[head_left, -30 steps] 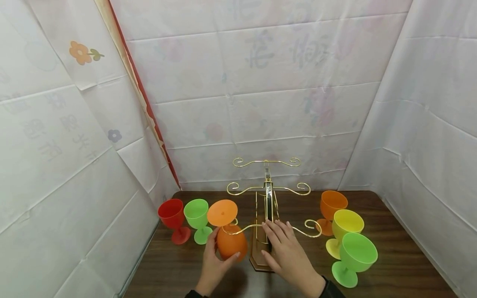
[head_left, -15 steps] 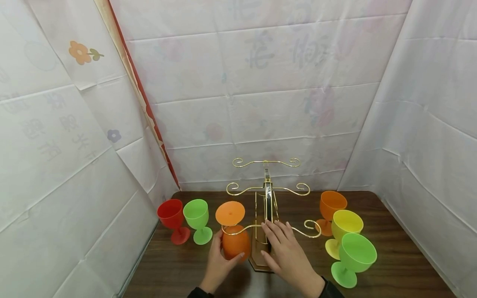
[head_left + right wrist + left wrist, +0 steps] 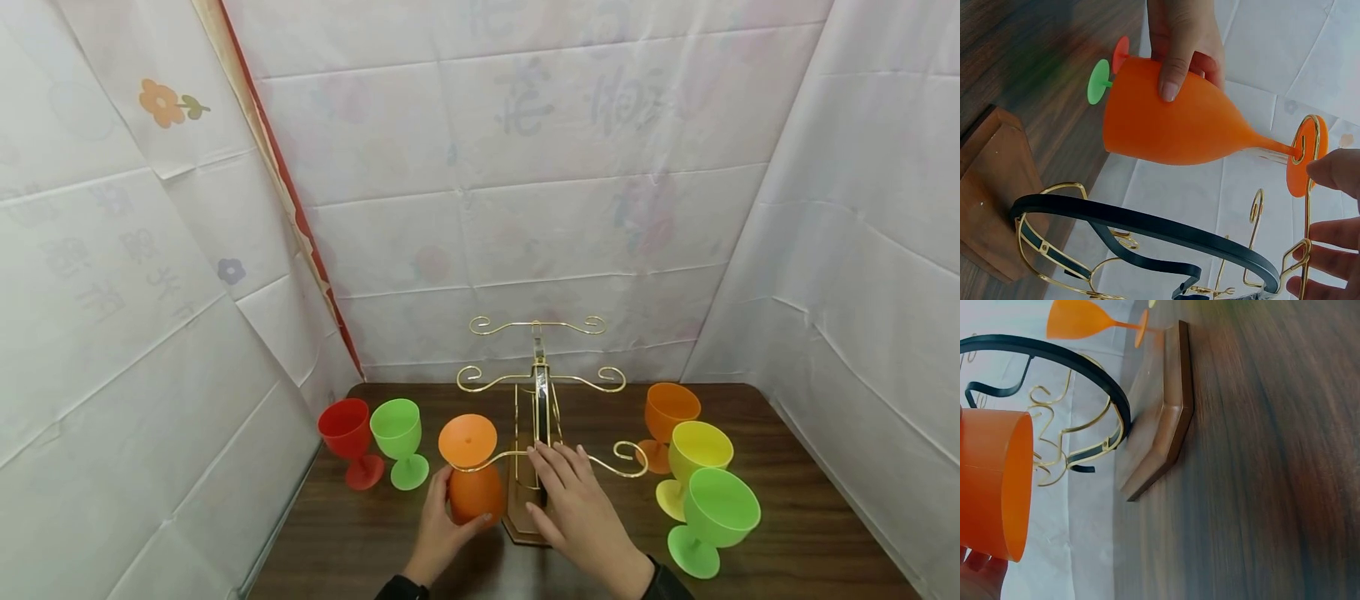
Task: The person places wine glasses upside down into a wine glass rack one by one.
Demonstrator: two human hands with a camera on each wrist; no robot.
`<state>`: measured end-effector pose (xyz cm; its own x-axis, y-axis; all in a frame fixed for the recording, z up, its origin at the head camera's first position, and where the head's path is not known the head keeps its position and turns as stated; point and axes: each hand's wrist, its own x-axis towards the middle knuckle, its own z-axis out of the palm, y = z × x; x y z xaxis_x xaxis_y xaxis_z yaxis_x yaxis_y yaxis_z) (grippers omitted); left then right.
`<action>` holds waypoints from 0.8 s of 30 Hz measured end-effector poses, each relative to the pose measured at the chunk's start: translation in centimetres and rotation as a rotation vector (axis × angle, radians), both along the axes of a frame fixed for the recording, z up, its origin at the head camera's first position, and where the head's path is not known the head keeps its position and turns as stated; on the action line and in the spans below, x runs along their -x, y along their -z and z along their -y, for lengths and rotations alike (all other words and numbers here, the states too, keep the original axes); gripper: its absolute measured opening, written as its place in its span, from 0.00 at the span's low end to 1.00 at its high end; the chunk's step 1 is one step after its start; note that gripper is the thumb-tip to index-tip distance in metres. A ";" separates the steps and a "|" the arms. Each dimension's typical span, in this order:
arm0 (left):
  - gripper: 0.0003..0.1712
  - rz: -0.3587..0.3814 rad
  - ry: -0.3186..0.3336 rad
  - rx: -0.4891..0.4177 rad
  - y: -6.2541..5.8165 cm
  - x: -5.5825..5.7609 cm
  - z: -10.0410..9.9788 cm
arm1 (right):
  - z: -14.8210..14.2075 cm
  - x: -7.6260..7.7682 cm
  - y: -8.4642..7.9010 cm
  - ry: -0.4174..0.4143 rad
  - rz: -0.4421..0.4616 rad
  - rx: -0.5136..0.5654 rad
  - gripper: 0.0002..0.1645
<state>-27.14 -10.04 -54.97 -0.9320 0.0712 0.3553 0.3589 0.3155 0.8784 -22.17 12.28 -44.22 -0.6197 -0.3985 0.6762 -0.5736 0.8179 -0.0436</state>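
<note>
My left hand [image 3: 442, 529] grips an upside-down orange goblet [image 3: 476, 493], fingers and thumb curled round its bowl. The bowl's mouth faces down, clear of the table [image 3: 337, 558], and the round foot [image 3: 468, 440] is uppermost. The goblet is at the left end of the front gold arm [image 3: 1307, 206] of a wire rack [image 3: 542, 392]. There, the arm's curled end [image 3: 1316, 134] lies at the top of the stem, just under the foot; whether it bears any weight, I cannot tell.

My right hand [image 3: 581, 508] has its fingers extended, fingertips against that same arm near the middle of the rack. The thumb sits lower and apart from them; I cannot tell whether it presses the wire.

The rack stands upright on a brown wooden base [image 3: 1179, 419], with two more scrolled gold arms farther back and higher.

To my left, a red goblet [image 3: 345, 429] and a green goblet [image 3: 397, 429] stand upright, side by side. To my right stand three more, also upright: orange [image 3: 671, 412] at the back, yellow [image 3: 697, 450], then green [image 3: 720, 504] nearest me. White sheeting [image 3: 420, 142] surrounds the table.
</note>
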 end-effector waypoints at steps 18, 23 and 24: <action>0.55 0.019 -0.014 0.023 0.0 -0.3 1.2 | 0.0 0.2 0.5 -0.024 -0.038 0.004 0.37; 0.57 -0.048 -0.022 0.030 -0.2 -0.8 2.7 | 0.0 0.2 0.5 -0.014 -0.032 0.000 0.38; 0.57 -0.074 -0.029 0.042 -0.4 -0.8 3.0 | 0.0 0.2 0.5 -0.013 -0.031 -0.002 0.38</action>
<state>-26.30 -13.05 -54.59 -0.9051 0.0608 0.4209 0.4129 0.3628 0.8354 -22.38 12.32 -44.69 -0.5929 -0.4083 0.6941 -0.5857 0.8102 -0.0237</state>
